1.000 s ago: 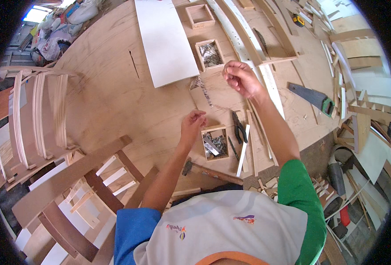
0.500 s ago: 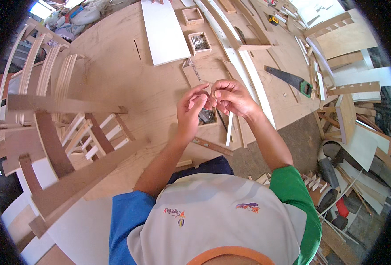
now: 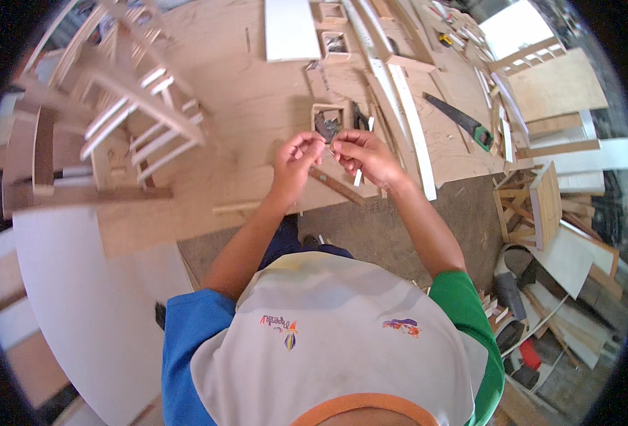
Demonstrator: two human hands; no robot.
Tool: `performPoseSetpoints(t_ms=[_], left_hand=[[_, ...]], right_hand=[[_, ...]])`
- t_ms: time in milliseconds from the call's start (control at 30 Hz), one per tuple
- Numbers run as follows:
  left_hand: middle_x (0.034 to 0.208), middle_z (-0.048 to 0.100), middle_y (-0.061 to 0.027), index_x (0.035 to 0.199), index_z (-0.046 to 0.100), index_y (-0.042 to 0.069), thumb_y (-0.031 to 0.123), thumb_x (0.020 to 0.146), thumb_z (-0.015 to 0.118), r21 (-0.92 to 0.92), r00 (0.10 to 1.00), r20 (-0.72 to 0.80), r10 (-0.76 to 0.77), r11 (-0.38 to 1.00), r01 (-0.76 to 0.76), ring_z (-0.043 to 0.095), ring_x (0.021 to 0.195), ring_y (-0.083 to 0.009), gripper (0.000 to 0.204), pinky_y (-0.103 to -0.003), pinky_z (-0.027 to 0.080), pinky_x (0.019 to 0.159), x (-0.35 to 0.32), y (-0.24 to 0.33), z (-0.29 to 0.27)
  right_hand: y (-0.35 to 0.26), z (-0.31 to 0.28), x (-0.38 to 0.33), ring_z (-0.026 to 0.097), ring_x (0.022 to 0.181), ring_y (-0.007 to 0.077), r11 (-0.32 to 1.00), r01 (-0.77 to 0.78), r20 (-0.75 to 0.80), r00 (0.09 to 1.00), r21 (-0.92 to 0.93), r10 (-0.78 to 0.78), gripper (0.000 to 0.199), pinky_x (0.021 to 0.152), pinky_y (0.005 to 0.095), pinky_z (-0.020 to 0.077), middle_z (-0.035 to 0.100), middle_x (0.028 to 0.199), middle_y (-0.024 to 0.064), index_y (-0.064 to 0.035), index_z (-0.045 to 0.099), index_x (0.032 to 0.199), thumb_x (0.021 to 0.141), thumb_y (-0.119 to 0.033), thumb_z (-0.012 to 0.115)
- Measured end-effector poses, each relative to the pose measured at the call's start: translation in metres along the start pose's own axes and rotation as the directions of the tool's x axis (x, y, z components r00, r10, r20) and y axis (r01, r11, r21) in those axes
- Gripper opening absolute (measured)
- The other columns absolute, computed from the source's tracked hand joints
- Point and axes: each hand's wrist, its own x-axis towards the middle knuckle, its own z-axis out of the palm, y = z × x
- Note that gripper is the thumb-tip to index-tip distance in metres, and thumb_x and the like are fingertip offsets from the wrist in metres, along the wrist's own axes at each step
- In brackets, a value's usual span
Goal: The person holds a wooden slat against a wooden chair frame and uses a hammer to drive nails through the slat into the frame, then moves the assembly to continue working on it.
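Observation:
My left hand (image 3: 296, 165) and my right hand (image 3: 369, 157) come together over the front of the wooden workbench (image 3: 236, 135). Fingertips of both are pinched, with a small thin thing between them that is too small to name. Just beyond the fingers sits a small wooden box (image 3: 328, 106) holding dark metal bits. A black-handled tool (image 3: 359, 117) lies right of that box. Under my right hand runs a narrow white strip (image 3: 358, 176), and a brown wooden strip (image 3: 336, 186) lies slantwise below my hands.
Slatted wooden frames (image 3: 143, 99) stand at the left. A handsaw (image 3: 456, 117) with a green-and-black handle lies at the right, beyond long white boards (image 3: 414, 135). Farther back are a white panel (image 3: 290, 28) and another small box (image 3: 336, 55). Offcuts crowd the floor at right.
The view has shifted, so the bench and frames sit differently in it. My hands have come slightly nearer my body, still pinching close together, and the box beyond them shows more fully.

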Motion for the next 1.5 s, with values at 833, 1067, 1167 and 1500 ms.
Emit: performPoseSetpoints(t_ms=[833, 1067, 1167, 1500], left_hand=[[0.092, 0.067, -0.0127, 0.107, 0.06, -0.008, 0.002, 0.087, 0.062, 0.065, 0.818, -0.534, -0.215, 0.954, 0.293, 0.066, 0.082, -0.018, 0.023, -0.027, 0.055, 0.075, -0.227, -0.058, -0.137], [0.089, 0.068, -0.0114, 0.102, 0.065, -0.005, 0.009, 0.087, 0.064, 0.08, 0.815, -0.477, -0.33, 0.907, 0.414, 0.066, 0.08, -0.0169, 0.021, -0.028, 0.054, 0.072, -0.228, -0.108, -0.172], [0.086, 0.069, -0.0107, 0.099, 0.066, -0.005, 0.011, 0.086, 0.065, 0.127, 0.824, -0.46, -0.332, 0.893, 0.431, 0.066, 0.077, -0.0159, 0.02, -0.027, 0.053, 0.069, -0.214, -0.115, -0.169], [0.08, 0.068, -0.0085, 0.089, 0.07, 0.002, 0.012, 0.078, 0.072, 0.643, 0.916, -0.4, -0.039, 0.7, 0.31, 0.064, 0.069, -0.0164, 0.015, -0.03, 0.051, 0.065, -0.164, -0.136, -0.157]], right_hand=[[0.278, -0.036, 0.036, 0.066, 0.089, 0.0309, 0.456, -0.162, -0.158, 0.986, -0.875, 0.047, 0.051, 0.08, 0.0403, 0.0498, 0.067, 0.091, 0.0159, -0.0023, 0.062, 0.112, 0.068, -0.026, 0.072], [0.262, 0.032, -0.01, 0.06, 0.056, 0.0191, 0.93, -0.342, -0.21, 0.927, -0.134, 0.31, 0.038, 0.05, 0.0303, 0.0491, 0.06, 0.072, 0.0098, 0.0014, 0.047, 0.109, 0.078, -0.01, 0.066], [0.253, 0.036, -0.034, 0.057, 0.05, 0.0165, 0.923, -0.36, -0.235, 0.917, -0.136, 0.323, 0.038, 0.045, 0.0286, 0.0467, 0.057, 0.069, 0.0085, 0.0009, 0.044, 0.11, 0.079, -0.006, 0.065], [0.256, 0.017, -0.097, 0.056, 0.051, 0.0159, 0.859, -0.369, -0.399, 0.891, -0.354, 0.218, 0.03, 0.046, 0.0308, 0.0472, 0.056, 0.068, 0.0081, 0.0024, 0.047, 0.101, 0.078, -0.005, 0.065]])
